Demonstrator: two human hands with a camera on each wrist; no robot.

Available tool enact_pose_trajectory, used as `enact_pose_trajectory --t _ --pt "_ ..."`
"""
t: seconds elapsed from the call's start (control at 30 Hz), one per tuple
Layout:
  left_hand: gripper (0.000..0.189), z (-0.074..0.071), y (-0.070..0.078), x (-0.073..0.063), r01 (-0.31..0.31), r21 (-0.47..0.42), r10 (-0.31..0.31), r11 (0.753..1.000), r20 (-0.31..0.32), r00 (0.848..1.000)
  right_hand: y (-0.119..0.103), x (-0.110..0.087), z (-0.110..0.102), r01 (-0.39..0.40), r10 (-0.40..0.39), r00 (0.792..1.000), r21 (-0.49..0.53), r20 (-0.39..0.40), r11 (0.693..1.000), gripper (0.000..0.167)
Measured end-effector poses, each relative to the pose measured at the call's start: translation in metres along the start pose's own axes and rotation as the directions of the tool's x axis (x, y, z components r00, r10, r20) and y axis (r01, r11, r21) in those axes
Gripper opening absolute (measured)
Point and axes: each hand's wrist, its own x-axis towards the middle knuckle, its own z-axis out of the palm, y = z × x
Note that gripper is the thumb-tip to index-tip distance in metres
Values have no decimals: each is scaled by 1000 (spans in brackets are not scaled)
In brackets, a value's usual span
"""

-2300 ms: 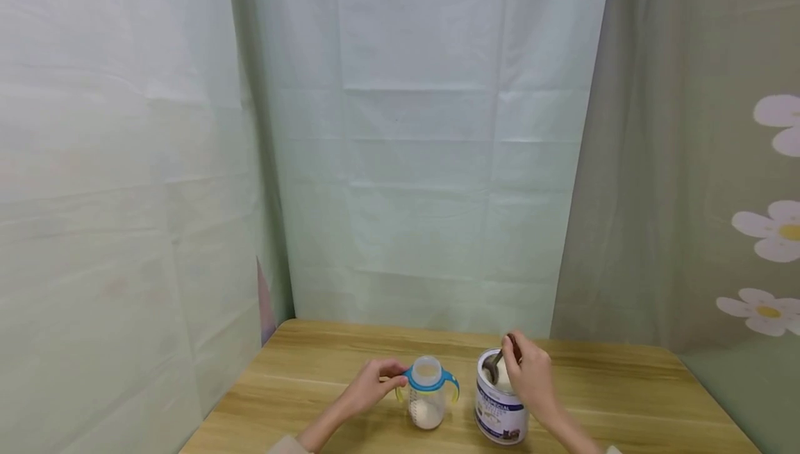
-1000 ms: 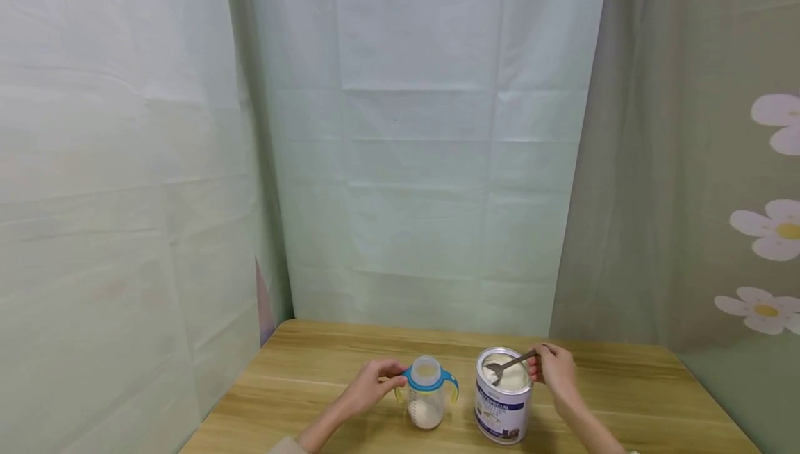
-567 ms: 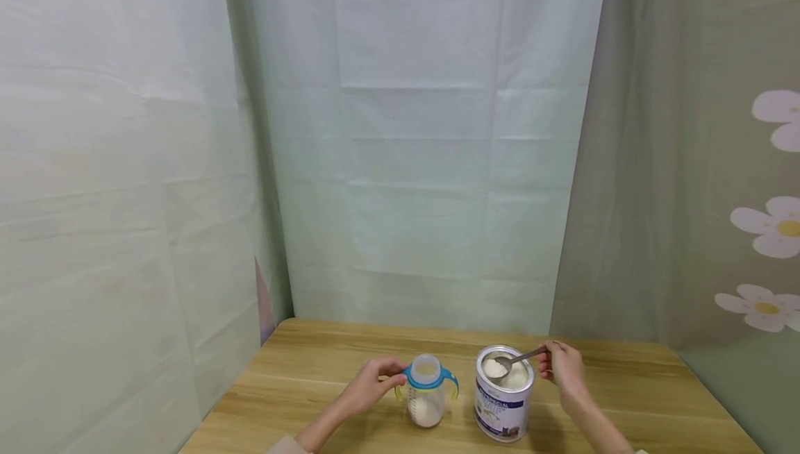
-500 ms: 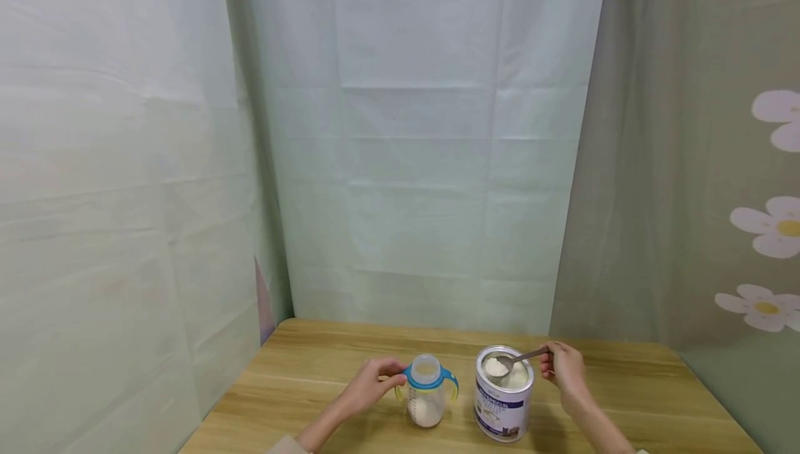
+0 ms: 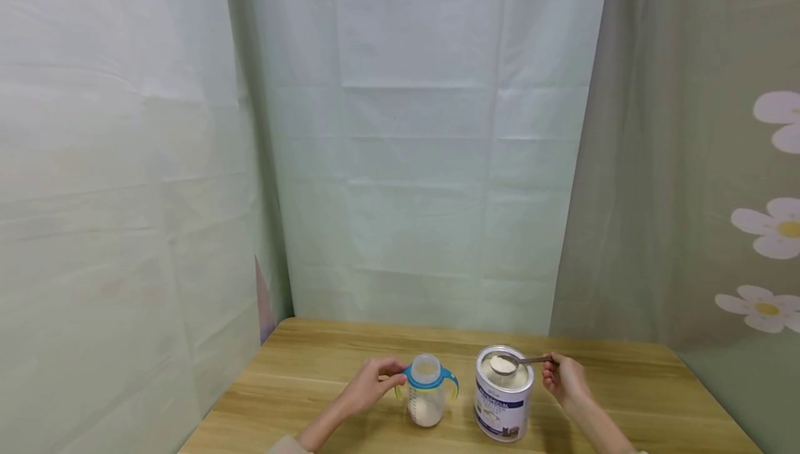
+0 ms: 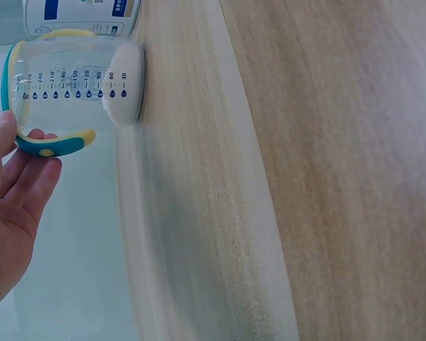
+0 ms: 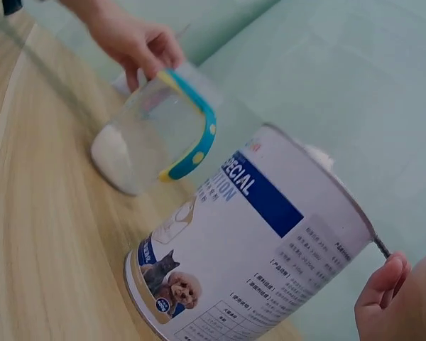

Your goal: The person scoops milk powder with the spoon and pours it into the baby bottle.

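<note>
A clear baby bottle (image 5: 428,402) with a blue-and-yellow two-handled collar stands upright and uncapped, white powder in its bottom. My left hand (image 5: 370,389) holds its left handle (image 6: 60,146) between thumb and fingers. To the right stands an opened milk powder tin (image 5: 500,412), pale powder inside. My right hand (image 5: 566,380) pinches the end of a spoon (image 5: 532,360) whose bowl, heaped with powder, lies nearly level over the tin's mouth. In the right wrist view the tin hides most of the spoon; a powder heap (image 7: 318,156) shows above the rim.
Both containers stand on a wood-grain table (image 5: 337,346), a short gap between them. Pale curtains (image 5: 425,197) hang behind and at the left; a flower-printed one (image 5: 656,232) hangs at the right.
My right hand has moved right from over the tin. The spoon, first dipped steeply into the powder, now lies flatter and higher with a heaped bowl. My left hand and the bottle stay put.
</note>
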Motion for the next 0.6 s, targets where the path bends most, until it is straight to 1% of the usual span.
enact_pose_trajectory --t 0.37,0.6 --pt "21 0 -1 0 3 -5 -3 1000 -5 1000 -2 0 2 -17 17 1000 46 5 999 39" --pt "18 0 0 -1 1 -18 -1 1000 -7 1000 -5 -1 3 -8 8 1000 37 16 999 38"
